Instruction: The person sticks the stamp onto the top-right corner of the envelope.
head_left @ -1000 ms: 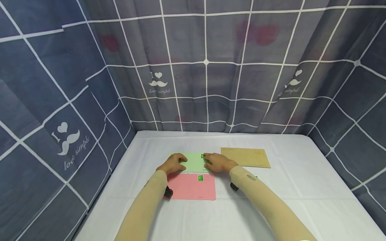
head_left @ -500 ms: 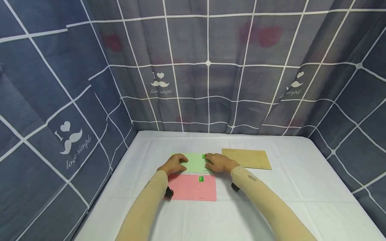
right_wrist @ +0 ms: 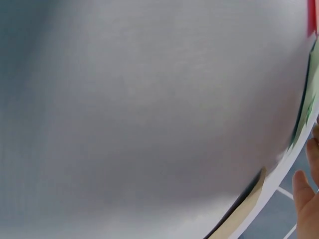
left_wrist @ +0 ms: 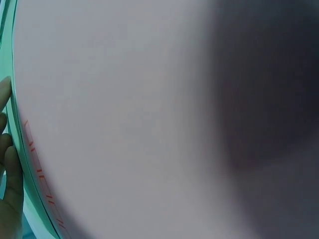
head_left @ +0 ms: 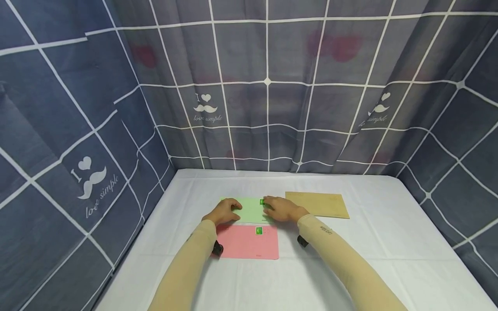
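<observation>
A light green envelope (head_left: pixel 250 211) lies flat on the white table in the head view, with a green stamp (head_left: pixel 262 201) near its upper right corner. My left hand (head_left: pixel 222 211) rests on its left end, thumb and fingers spread apart. On the right end lies my right hand (head_left: pixel 284 209), fingertips by the stamp. Directly below, a pink envelope (head_left: pixel 247 246) carries another green stamp (head_left: pixel 259 230); my left wrist covers its upper left corner. In the left wrist view, fingers (left_wrist: pixel 12 179) appear at the green envelope's edge.
A tan envelope (head_left: pixel 319 204) lies to the right, partly behind my right hand. The white cloth-covered table (head_left: pixel 350 268) ends at a dark checked curtain (head_left: pixel 249 108) behind and on both sides. Black wrist cameras (head_left: pixel 218 248) hang under both forearms.
Both hands keep their places on the green envelope. The whole head view has shifted slightly; the envelopes stay where they were.
</observation>
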The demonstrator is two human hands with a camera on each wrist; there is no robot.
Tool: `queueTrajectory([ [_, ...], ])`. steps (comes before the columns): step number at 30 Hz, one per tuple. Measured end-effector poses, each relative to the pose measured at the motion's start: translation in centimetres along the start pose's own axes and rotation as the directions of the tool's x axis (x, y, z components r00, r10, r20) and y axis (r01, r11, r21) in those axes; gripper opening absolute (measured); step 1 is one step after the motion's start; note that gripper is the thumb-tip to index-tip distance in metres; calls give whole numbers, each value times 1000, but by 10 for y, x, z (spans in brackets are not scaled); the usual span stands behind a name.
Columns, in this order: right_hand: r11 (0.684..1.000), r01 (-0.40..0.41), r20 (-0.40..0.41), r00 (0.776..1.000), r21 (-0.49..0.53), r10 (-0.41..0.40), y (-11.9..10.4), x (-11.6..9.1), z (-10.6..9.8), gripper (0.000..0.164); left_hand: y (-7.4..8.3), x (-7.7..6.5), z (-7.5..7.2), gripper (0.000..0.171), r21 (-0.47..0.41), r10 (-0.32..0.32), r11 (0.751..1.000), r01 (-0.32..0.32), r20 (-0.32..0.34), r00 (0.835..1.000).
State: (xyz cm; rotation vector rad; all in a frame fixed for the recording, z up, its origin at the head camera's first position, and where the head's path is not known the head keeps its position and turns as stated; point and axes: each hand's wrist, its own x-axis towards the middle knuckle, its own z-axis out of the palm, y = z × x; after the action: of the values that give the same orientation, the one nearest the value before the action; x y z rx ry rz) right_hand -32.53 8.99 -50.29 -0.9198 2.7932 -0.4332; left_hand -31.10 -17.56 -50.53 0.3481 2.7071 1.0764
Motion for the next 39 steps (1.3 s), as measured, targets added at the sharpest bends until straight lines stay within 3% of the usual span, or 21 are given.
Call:
queueTrajectory([
  [12,994,-16,-39,999,104,21,5,-9,-6,47,2,-3,1,31,-25,-1,1000,0,-6,1000],
  [39,980,-50,-200,976,194,89,30,-33,-17,50,9,0,6,29,2,13,1000,-13,-52,999],
])
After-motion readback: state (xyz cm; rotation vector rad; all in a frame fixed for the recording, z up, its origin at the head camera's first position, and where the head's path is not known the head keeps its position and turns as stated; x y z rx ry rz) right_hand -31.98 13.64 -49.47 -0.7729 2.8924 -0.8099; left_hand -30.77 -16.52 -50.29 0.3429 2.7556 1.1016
